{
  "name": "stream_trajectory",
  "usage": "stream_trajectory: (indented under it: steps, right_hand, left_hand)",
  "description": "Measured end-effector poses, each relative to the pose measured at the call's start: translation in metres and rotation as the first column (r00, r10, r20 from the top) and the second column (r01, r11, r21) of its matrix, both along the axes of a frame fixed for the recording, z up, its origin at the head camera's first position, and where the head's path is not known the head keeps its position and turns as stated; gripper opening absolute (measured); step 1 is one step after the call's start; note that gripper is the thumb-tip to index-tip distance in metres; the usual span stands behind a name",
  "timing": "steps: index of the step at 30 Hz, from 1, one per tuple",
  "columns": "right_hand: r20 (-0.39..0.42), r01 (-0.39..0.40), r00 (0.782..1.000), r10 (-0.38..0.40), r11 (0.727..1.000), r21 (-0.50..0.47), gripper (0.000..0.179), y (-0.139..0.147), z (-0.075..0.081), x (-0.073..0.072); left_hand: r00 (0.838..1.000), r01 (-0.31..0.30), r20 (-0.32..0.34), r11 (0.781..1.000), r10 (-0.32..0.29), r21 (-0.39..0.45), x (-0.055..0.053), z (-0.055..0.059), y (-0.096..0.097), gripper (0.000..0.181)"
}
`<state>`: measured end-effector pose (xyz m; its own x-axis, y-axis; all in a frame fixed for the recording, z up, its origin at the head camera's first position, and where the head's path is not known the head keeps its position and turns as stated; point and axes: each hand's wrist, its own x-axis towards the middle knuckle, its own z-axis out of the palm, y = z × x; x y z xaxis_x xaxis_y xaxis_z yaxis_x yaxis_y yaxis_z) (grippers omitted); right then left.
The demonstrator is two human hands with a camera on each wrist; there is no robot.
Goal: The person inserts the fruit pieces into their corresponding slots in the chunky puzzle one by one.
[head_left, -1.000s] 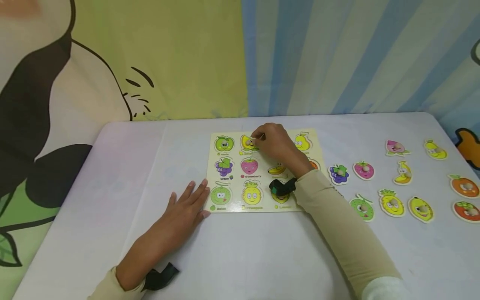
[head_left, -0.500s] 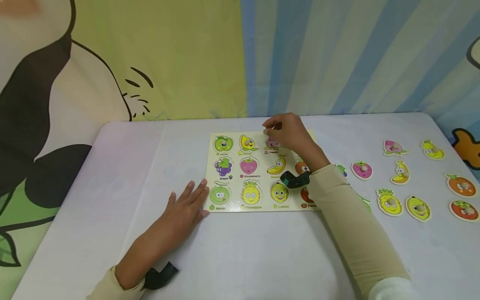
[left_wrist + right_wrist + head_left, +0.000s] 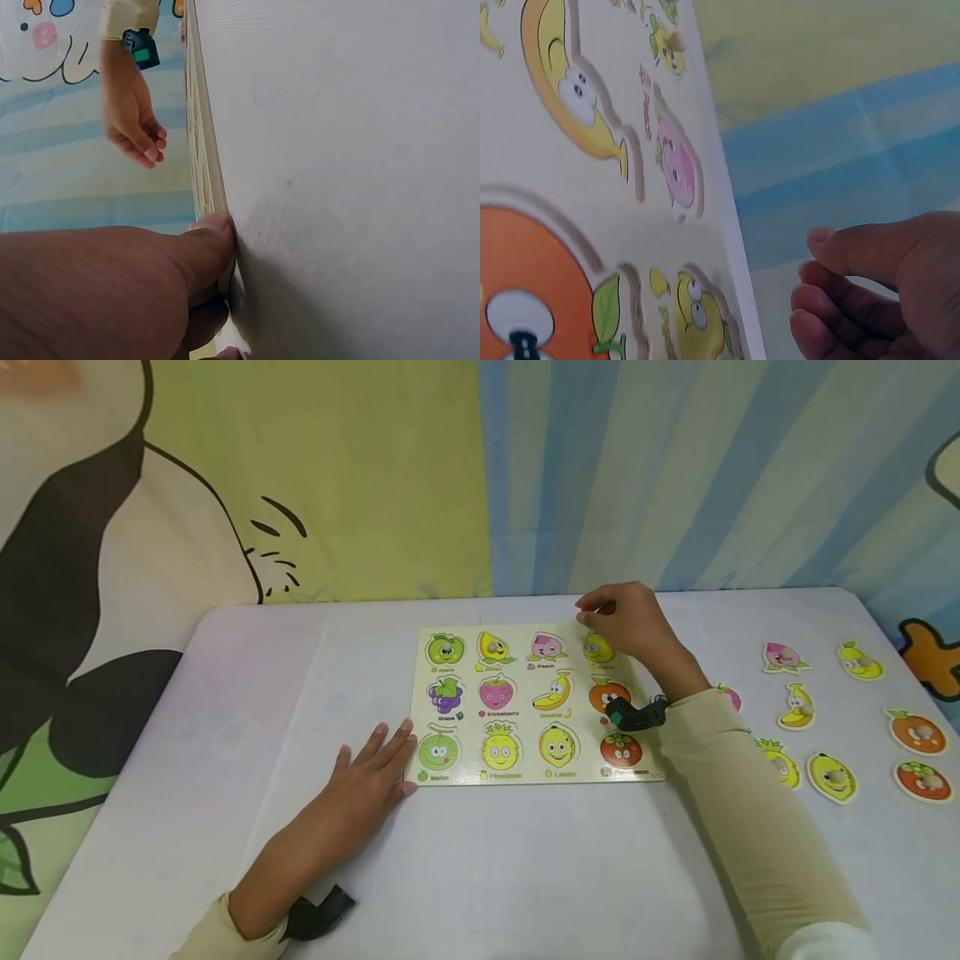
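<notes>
A fruit puzzle board (image 3: 528, 731) lies flat on the table, with printed recesses in rows. A green apple piece (image 3: 446, 649) and a yellow mango piece (image 3: 495, 647), both with knobs, sit in its far-left recesses. My left hand (image 3: 360, 793) lies with fingers spread, fingertips at the board's left edge; in the left wrist view its thumb (image 3: 206, 251) touches that edge. My right hand (image 3: 630, 618) hovers over the far right corner, near the pear recess (image 3: 597, 649). Its fingers (image 3: 821, 300) are loosely bent with nothing between them.
Loose knobbed pieces lie right of the board: peach (image 3: 783, 657), pear (image 3: 860, 661), banana (image 3: 797, 707), lemon (image 3: 832, 778), orange (image 3: 917, 732) and a red tomato-like fruit (image 3: 924, 782). My right sleeve (image 3: 757, 802) partly covers the strawberry and pineapple (image 3: 780, 767). A printed curtain hangs behind.
My right hand has left the mango piece, which now sits in the board, and moved right across the peach recess to the pear recess. My left hand has stayed put.
</notes>
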<state>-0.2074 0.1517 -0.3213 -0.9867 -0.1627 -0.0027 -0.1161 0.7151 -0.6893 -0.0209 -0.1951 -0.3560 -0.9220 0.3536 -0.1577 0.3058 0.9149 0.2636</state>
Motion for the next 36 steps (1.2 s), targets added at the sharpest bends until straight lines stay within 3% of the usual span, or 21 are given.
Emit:
stream_trajectory:
  steps: [16, 24, 36]
  right_hand:
    - [-0.028, 0.020, 0.999, -0.019, 0.999, 0.035, 0.028, 0.039, 0.002, 0.004]
    - [-0.009, 0.081, 0.997, -0.081, 0.995, 0.059, 0.035, 0.073, 0.004, 0.009]
    - [-0.017, 0.183, 0.983, -0.182, 0.977, 0.110, 0.040, 0.115, -0.006, 0.019]
  left_hand:
    - [1.000, -0.012, 0.009, 1.000, 0.011, 0.020, 0.001, 0.000, -0.001, 0.062]
    - [1.000, -0.006, 0.017, 1.000, 0.006, 0.009, 0.000, 0.001, 0.001, 0.062]
    - [1.000, -0.005, 0.013, 1.000, 0.005, 0.003, 0.000, 0.002, 0.001, 0.062]
